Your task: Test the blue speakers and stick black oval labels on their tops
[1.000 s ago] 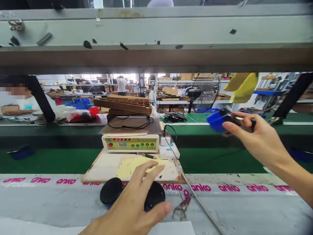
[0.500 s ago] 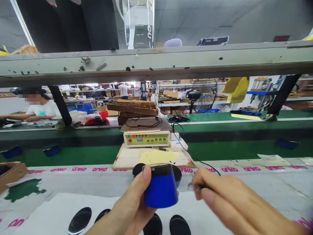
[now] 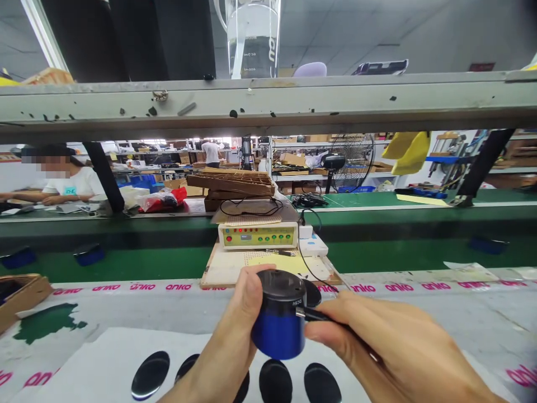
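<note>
My left hand [image 3: 232,336] is closed round a small blue device with a black top [image 3: 279,322], held upright just above the bench. My right hand [image 3: 386,347] pinches a black plug on a thin cable [image 3: 312,314] and presses it against the device's right side. Several black oval discs [image 3: 274,380] lie on a white sheet [image 3: 104,358] right below my hands.
A beige tester box with red and green lights [image 3: 258,235] sits on a board beyond my hands. Behind it runs a green conveyor belt [image 3: 398,252]. A brown cardboard box [image 3: 19,294] is at the left edge. A seated person [image 3: 62,182] works across the line.
My left hand has turned the blue device so its black top faces up. My right hand has closed in and brought the plug to the device's side.
</note>
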